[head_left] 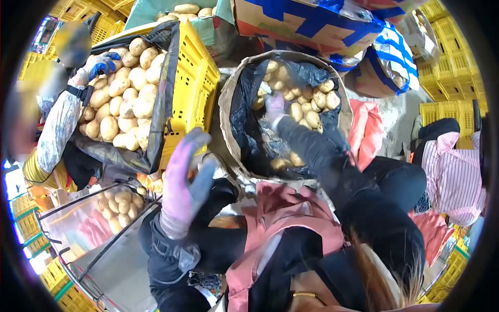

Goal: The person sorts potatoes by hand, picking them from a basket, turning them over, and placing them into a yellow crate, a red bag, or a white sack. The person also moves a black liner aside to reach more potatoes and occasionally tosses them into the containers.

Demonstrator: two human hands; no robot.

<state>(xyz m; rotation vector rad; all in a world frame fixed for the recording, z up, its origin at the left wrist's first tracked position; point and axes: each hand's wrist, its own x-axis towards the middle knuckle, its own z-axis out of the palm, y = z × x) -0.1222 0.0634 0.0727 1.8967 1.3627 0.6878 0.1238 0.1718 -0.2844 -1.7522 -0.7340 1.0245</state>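
Observation:
My left hand [188, 174], in a pink and grey glove, is raised beside the yellow crate with its fingers apart and nothing in them. My right hand [275, 107], gloved the same way, reaches down into a round bin [228, 112] lined with black plastic [247, 130]. Potatoes [306, 106] lie in the bin around and beyond this hand. Its fingers are blurred, so I cannot make out whether they grip a potato.
On the left, a yellow crate [195, 83] holds a heap of potatoes [127, 96], with a co-worker's blue-gloved hand [101, 65] over it. A cart [119, 265] carries bagged potatoes [119, 208]. Blue-taped boxes [312, 28] stand behind the bin. Another person's striped sleeve [452, 177] is at right.

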